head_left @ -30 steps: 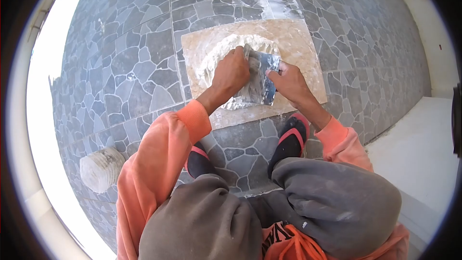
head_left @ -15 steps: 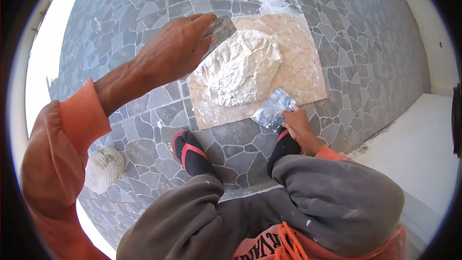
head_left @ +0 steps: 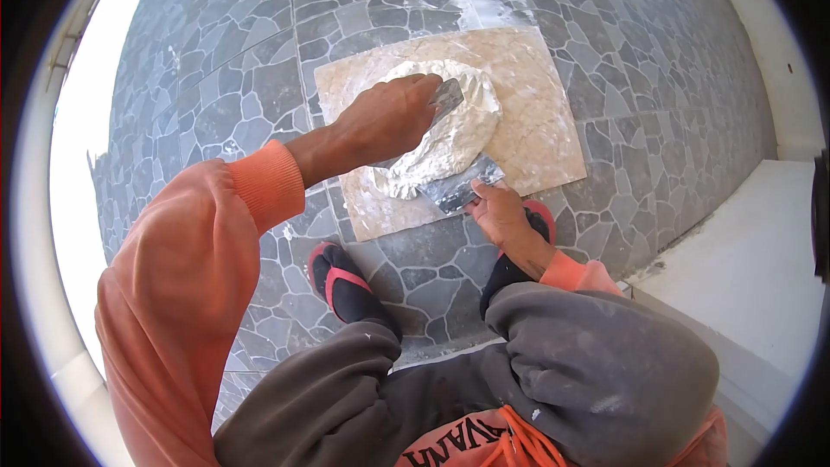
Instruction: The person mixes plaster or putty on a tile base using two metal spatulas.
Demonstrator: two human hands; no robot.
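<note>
A mound of white paste (head_left: 450, 143) lies on a beige marbled board (head_left: 540, 112). Over the mound's left part is my left hand (head_left: 389, 118), its fingers wrapped round a grey flat-bladed tool (head_left: 447, 100); the hand hides part of the tool. At the near edge of the mound, my right hand (head_left: 504, 214) pinches a smeared metal scraper blade (head_left: 458, 186) between thumb and fingers. That blade lies against the paste, above the board's near edge.
The board rests on a floor of grey stone-pattern tiles (head_left: 233, 95). White smears (head_left: 493, 9) mark the floor beyond it. My feet in black socks and red-strapped sandals (head_left: 341, 281) are just this side of the board. A white ledge (head_left: 735, 242) stands at the right.
My left hand has moved right and nearer with its tool, from the mound's far left edge to over the paste. My right hand has brought the scraper left against the mound. The white container at left is now hidden.
</note>
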